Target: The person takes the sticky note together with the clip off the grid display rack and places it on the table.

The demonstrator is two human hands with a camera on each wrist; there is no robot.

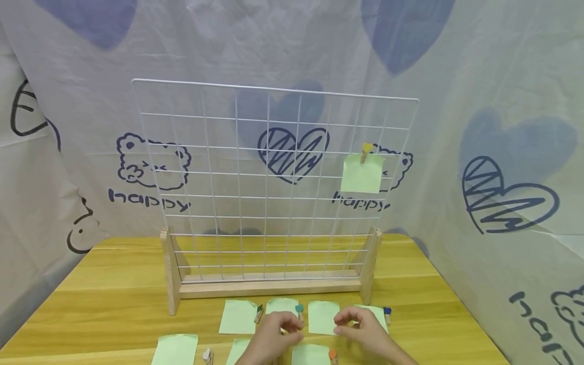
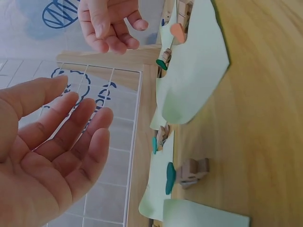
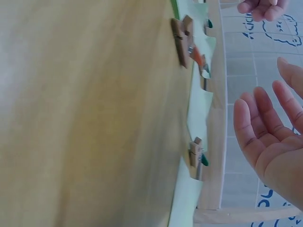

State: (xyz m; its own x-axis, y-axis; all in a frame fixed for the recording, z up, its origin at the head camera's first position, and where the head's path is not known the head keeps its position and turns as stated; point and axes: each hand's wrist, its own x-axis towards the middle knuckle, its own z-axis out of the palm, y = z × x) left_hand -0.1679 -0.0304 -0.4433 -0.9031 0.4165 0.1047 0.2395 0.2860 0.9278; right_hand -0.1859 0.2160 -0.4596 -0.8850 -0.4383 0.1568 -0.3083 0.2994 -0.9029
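My left hand point(image 1: 274, 335) hovers over the pale green paper notes near the table's front, fingers loosely bent and holding nothing. To its right my right hand point(image 1: 367, 334) is likewise relaxed, with nothing between thumb and fingers; a green note point(image 1: 323, 324) lies between the two. Small wooden clothespins with coloured heads lie beside the notes: a teal one point(image 1: 299, 310) by my left hand, a dark blue one point(image 1: 387, 315) beyond my right, an orange one point(image 1: 333, 356) nearer me. In the left wrist view the palm of my left hand point(image 2: 57, 161) faces up, fingers apart.
A white wire grid point(image 1: 251, 172) stands upright in a wooden base point(image 1: 269, 289) behind the notes. On its right side hangs a green note point(image 1: 362, 177) under a yellow-headed clothespin point(image 1: 366, 151). More notes point(image 1: 175, 350) and a white-headed clothespin point(image 1: 207, 356) lie at the front left.
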